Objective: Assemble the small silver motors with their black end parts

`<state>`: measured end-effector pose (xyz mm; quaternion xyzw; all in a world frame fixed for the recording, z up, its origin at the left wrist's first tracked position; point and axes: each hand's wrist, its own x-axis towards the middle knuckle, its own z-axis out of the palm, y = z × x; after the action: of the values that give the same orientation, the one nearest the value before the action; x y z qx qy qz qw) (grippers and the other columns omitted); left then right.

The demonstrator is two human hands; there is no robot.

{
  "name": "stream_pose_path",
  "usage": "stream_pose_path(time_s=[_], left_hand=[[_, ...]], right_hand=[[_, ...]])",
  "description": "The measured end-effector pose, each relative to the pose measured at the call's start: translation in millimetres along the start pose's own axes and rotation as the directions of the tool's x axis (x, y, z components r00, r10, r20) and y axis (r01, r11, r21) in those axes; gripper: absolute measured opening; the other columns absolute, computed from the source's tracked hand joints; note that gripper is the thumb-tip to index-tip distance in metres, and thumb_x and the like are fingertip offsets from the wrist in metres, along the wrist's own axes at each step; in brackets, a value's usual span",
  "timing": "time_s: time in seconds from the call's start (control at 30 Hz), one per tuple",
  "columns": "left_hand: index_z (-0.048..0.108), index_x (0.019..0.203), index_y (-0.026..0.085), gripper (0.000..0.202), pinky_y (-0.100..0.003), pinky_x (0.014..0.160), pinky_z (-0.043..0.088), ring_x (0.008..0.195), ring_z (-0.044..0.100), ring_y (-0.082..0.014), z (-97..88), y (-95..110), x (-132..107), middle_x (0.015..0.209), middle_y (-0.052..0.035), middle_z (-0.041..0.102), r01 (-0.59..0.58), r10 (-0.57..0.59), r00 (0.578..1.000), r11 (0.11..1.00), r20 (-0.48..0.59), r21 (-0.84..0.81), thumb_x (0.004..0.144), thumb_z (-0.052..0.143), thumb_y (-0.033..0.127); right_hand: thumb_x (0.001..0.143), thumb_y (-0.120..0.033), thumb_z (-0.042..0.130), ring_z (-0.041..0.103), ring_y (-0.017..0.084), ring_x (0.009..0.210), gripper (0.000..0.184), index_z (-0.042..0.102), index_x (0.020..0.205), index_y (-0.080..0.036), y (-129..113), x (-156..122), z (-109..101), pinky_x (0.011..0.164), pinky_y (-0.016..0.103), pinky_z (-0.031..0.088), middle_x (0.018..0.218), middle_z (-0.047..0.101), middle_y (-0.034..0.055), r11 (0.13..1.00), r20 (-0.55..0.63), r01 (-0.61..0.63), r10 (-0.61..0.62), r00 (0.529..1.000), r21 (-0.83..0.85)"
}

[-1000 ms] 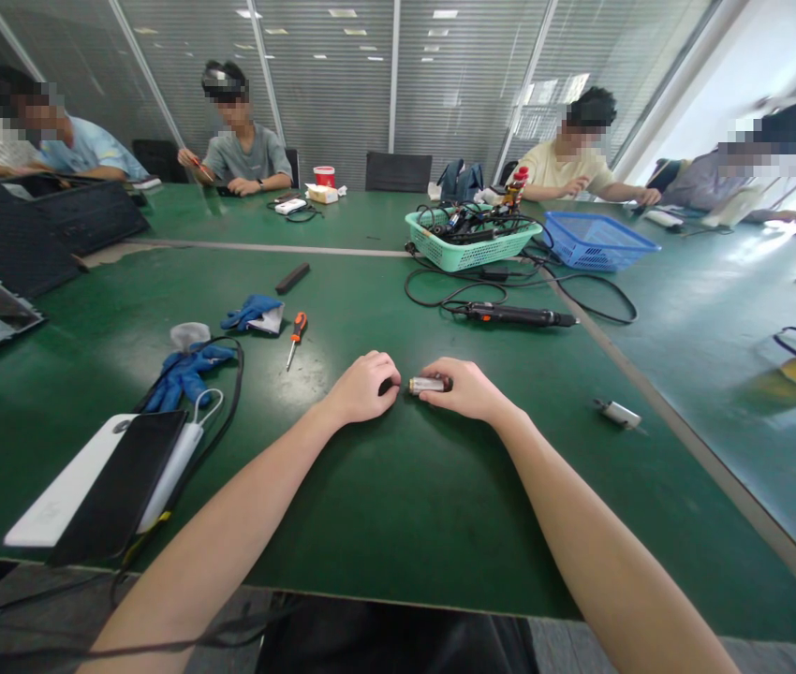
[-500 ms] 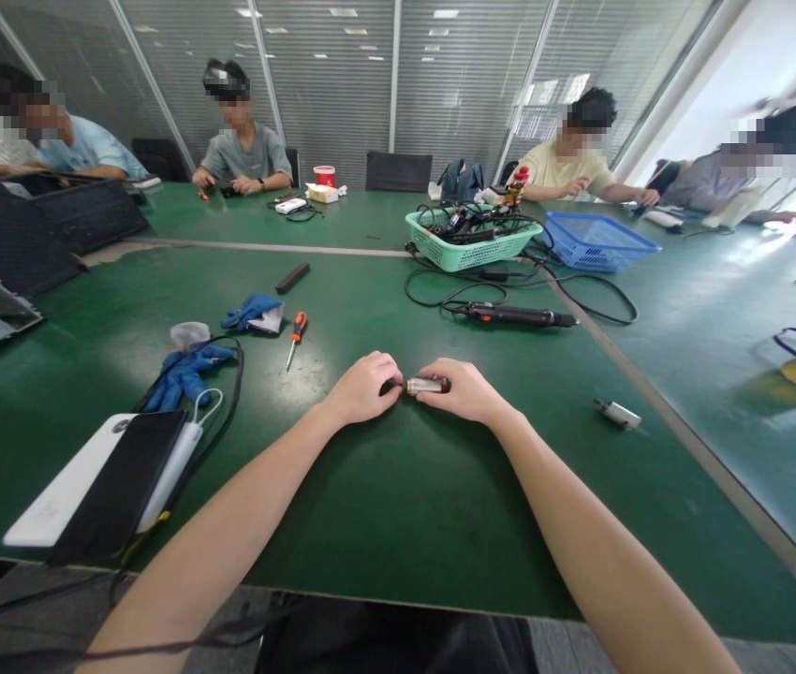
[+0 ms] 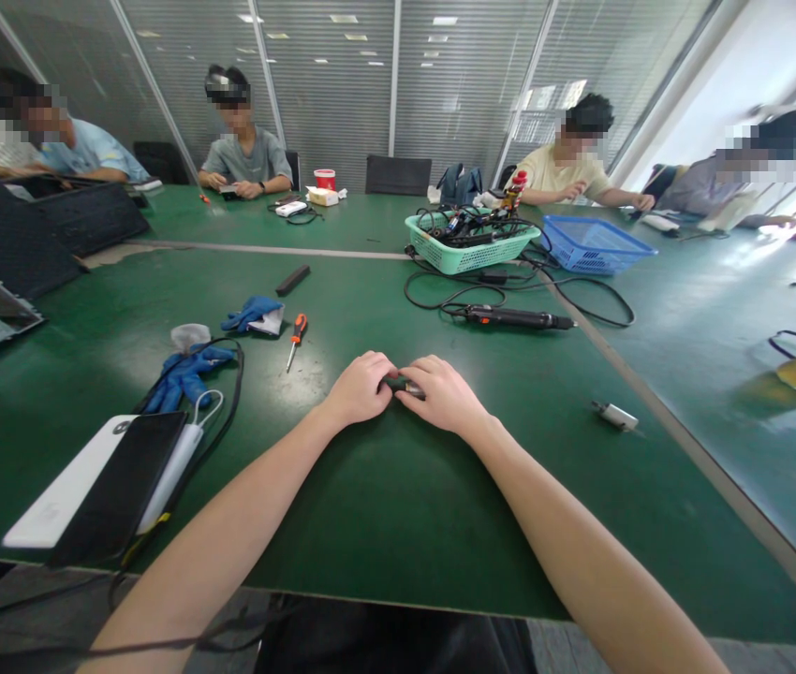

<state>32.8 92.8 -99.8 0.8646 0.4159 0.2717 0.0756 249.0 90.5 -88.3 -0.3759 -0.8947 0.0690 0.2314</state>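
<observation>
My left hand [image 3: 362,388] and my right hand [image 3: 440,391] meet low over the green table in front of me. Closed fingers of my right hand hold a small silver cylinder [image 3: 414,388], mostly covered by them. Against its left end is a small dark piece [image 3: 393,383], pinched by my left fingers; its exact kind is hidden. Off to the right lies another silver cylinder [image 3: 619,416] with a thin tip, like a small motor.
An orange-handled screwdriver [image 3: 298,329], blue gloves [image 3: 184,376] and a phone [image 3: 75,482] lie to the left. Farther off are a black electric screwdriver [image 3: 521,318] with its cable, a green basket [image 3: 472,255] and a blue basket [image 3: 598,248]. Several people sit around the table.
My right hand has moved left with the silver cylinder, closing the gap to my left hand. The cylinder now meets the dark piece and is more covered by fingers.
</observation>
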Motion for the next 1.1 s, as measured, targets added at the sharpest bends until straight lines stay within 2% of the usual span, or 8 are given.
stream_pose_path(time_s=[0.13,0.23,0.33,0.5,0.63,0.73,0.9,1.1], left_hand=[[0.066,0.092,0.019,0.022,-0.039,0.09,0.051,0.098,0.059,-0.0227,4.4,-6,1,0.097,-0.0069,0.066,0.086,-0.083,0.995,0.994,-0.05,0.065,0.08,0.051,0.008],[0.066,0.089,0.019,0.02,-0.039,0.088,0.052,0.095,0.059,-0.0225,3.9,-9,1,0.095,-0.0068,0.067,0.152,-0.142,0.985,0.983,-0.096,0.101,0.081,0.051,0.008],[0.066,0.087,0.019,0.02,-0.038,0.087,0.052,0.094,0.059,-0.0223,0.1,-14,0,0.094,-0.0069,0.067,0.198,-0.182,0.975,0.971,-0.125,0.133,0.081,0.051,0.008],[0.066,0.085,0.019,0.02,-0.038,0.085,0.052,0.092,0.059,-0.0225,-2.6,-23,-3,0.093,-0.007,0.067,0.26,-0.241,0.961,0.953,-0.134,0.155,0.08,0.051,0.007],[0.067,0.088,0.019,0.02,-0.04,0.086,0.051,0.094,0.057,-0.0238,0.1,-23,-4,0.094,-0.0079,0.066,0.227,-0.207,0.971,0.955,-0.117,0.189,0.082,0.052,0.009],[0.068,0.088,0.02,0.019,-0.04,0.087,0.051,0.095,0.056,-0.0244,0.5,-20,-4,0.095,-0.0082,0.066,0.215,-0.195,0.975,0.953,-0.11,0.213,0.082,0.053,0.01],[0.068,0.088,0.021,0.02,-0.039,0.088,0.051,0.095,0.056,-0.0235,0.2,-20,-2,0.095,-0.0075,0.065,0.212,-0.192,0.975,0.955,-0.114,0.209,0.083,0.053,0.009],[0.068,0.089,0.02,0.019,-0.04,0.089,0.051,0.096,0.057,-0.0241,3.8,-22,2,0.095,-0.0077,0.066,0.204,-0.185,0.977,0.952,-0.104,0.227,0.083,0.053,0.011]], right_hand=[[0.099,-0.03,0.056,0.058,0.025,0.099,0.017,0.071,0.101,-0.023,-4,3,4,0.09,0.038,0.047,0.099,0.067,0.0091,0.998,0.012,-0.005,0.006,1.0,-0.063],[0.097,-0.026,0.056,0.058,0.024,0.097,0.014,0.07,0.098,-0.023,6,-2,0,0.089,0.036,0.048,0.098,0.067,0.008,0.998,-0.005,-0.021,0.021,1.0,-0.064],[0.094,-0.023,0.057,0.059,0.023,0.093,0.012,0.069,0.094,-0.022,29,-13,-8,0.087,0.035,0.048,0.092,0.067,0.0068,0.993,-0.032,-0.09,0.088,0.996,-0.073],[0.089,-0.024,0.056,0.061,0.024,0.09,0.012,0.067,0.09,-0.022,82,-44,-28,0.083,0.035,0.047,0.089,0.067,0.0064,0.952,-0.087,-0.259,0.248,0.965,-0.164],[0.087,-0.028,0.053,0.061,0.024,0.087,0.016,0.068,0.088,-0.021,119,-79,-49,0.082,0.036,0.047,0.086,0.067,0.0067,0.901,-0.085,-0.345,0.334,0.939,-0.263],[0.086,-0.031,0.052,0.062,0.025,0.086,0.018,0.067,0.084,-0.022,137,-104,-64,0.079,0.037,0.047,0.085,0.067,0.0079,0.848,-0.102,-0.407,0.397,0.912,-0.34],[0.087,-0.036,0.051,0.064,0.027,0.088,0.022,0.069,0.086,-0.022,151,-133,-80,0.077,0.038,0.047,0.088,0.07,0.0091,0.776,-0.145,-0.496,0.48,0.865,-0.389],[0.09,-0.047,0.052,0.067,0.029,0.094,0.039,0.075,0.105,-0.021,163,-151,-94,0.086,0.042,0.05,0.1,0.074,0.0107,0.777,-0.167,-0.554,0.529,0.832,-0.3]])
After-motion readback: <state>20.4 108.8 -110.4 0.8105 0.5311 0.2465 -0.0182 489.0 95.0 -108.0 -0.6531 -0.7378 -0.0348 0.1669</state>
